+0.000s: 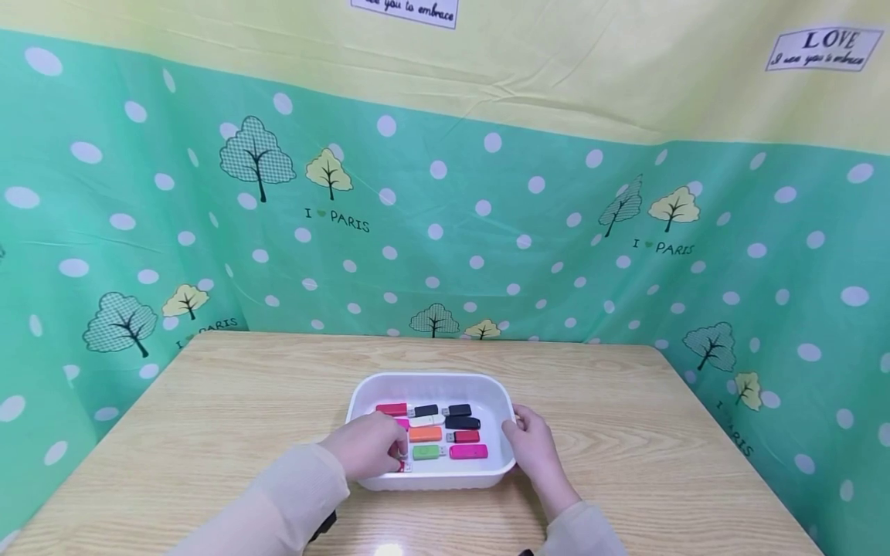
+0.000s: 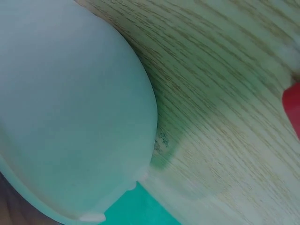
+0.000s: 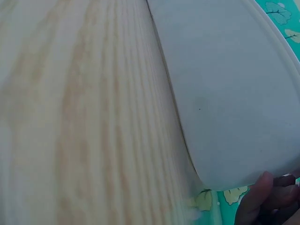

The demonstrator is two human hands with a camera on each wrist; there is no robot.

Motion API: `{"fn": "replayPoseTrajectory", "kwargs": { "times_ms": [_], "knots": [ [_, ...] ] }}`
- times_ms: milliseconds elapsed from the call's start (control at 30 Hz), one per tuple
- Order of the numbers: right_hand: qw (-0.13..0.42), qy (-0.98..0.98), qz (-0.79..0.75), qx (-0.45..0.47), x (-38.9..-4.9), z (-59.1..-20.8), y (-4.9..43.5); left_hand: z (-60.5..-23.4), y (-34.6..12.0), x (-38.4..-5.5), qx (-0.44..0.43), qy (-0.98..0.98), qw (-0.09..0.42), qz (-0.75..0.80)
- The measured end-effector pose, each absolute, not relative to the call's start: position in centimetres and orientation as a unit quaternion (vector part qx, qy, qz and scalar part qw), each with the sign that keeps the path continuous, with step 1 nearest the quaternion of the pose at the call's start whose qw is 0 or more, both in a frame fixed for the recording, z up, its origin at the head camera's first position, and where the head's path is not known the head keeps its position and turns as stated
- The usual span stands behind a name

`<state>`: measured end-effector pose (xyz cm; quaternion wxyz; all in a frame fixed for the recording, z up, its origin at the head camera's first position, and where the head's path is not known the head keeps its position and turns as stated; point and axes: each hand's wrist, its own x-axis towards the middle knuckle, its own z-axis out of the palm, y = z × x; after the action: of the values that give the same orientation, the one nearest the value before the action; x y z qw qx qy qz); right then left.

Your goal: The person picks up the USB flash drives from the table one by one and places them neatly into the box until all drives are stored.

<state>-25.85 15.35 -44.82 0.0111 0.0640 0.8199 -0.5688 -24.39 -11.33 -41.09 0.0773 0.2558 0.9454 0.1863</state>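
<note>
A white plastic tray sits on the table with several USB flash drives in it. Its front left corner is where my left hand reaches over the rim, fingertips pinching a small red USB flash drive, mostly hidden under them. Beside these fingers lie a green drive and an orange one. My right hand grips the tray's right rim, thumb over the edge. In the right wrist view, its curled fingers show at the tray's outer wall.
Also in the tray are a pink drive, black drives, a white one and red ones. Wood-grain table surrounds it, with a green dotted curtain behind. A red thing, unclear, edges into the left wrist view.
</note>
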Motion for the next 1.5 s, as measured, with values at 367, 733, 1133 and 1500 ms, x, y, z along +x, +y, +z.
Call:
{"fn": "replayPoseTrajectory", "kwargs": {
  "times_ms": [367,733,1133,1500],
  "knots": [
    [-0.006,0.842,-0.537,0.046,-26.1,-44.2,15.1,-40.7,-11.5,-23.9,0.237,0.952,0.064,0.185],
    [-0.006,0.854,-0.519,0.043,-26.1,-44.1,15.2,-39.7,-13.3,-23.2,0.241,0.955,-0.009,0.172],
    [-0.01,0.859,-0.51,0.045,-26.3,-44.3,15.3,-37.9,-14.6,-22.2,0.218,0.964,0.0,0.155],
    [-0.011,0.86,-0.508,0.037,-26.1,-44.0,15.3,-37.3,-16.4,-20.9,0.244,0.96,-0.019,0.138]
  ]
}}
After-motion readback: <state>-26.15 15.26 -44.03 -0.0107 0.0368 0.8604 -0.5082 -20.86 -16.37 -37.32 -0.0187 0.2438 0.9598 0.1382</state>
